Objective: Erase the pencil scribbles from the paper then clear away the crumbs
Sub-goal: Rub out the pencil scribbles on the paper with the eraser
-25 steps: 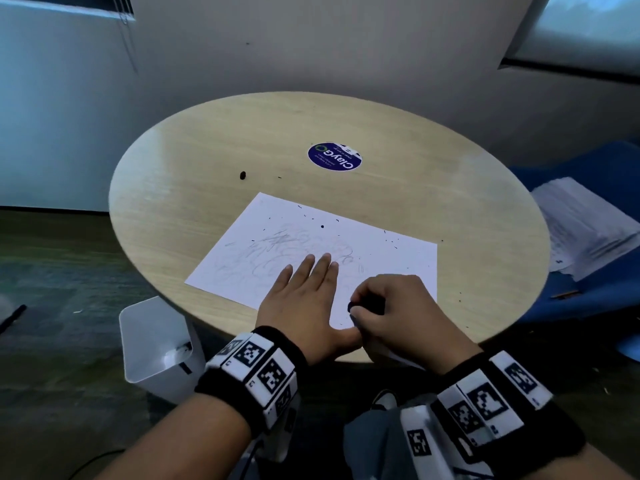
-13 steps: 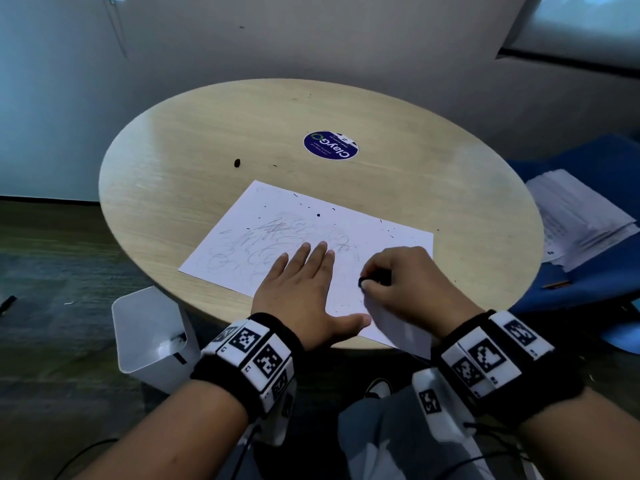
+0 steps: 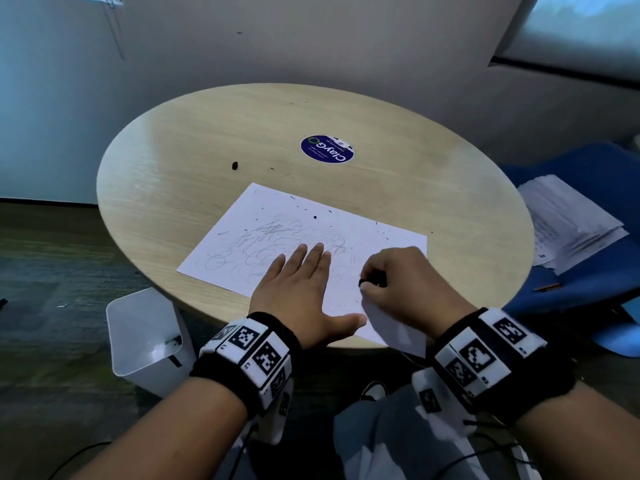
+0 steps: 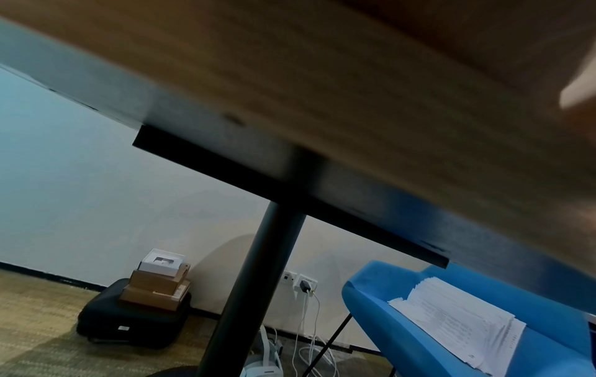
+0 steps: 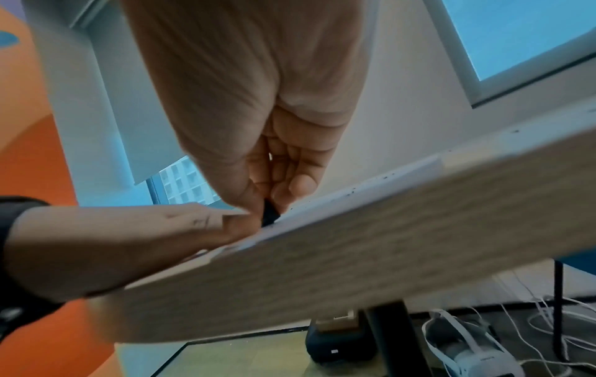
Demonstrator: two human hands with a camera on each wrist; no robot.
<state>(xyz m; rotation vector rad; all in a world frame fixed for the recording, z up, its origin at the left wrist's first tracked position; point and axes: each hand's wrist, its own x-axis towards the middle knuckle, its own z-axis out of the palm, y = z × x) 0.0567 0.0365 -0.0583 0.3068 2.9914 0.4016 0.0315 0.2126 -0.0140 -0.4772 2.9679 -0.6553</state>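
**A:** Head view: how far along are you?

**B:** Early, I'd judge. Your round pale wooden table (image 3: 194, 188) carries the white sheet of paper (image 3: 263, 216), its near corner overhanging the edge. Grey pencil scribbles (image 3: 263, 247) cover most of the sheet's middle and left; only the strip by your right hand looks fainter.

**A:** And your hands?

**B:** Your left hand (image 3: 298, 289) lies flat, fingers straight and together, pressing the paper down. Your right hand (image 3: 398, 282) pinches a small black eraser (image 3: 367, 280) against the sheet; the right wrist view shows its tip touching paper.

**A:** Crumbs?

**B:** Dark eraser crumbs (image 3: 313, 216) dot the far half of the sheet, a few on the table. None cleared yet.
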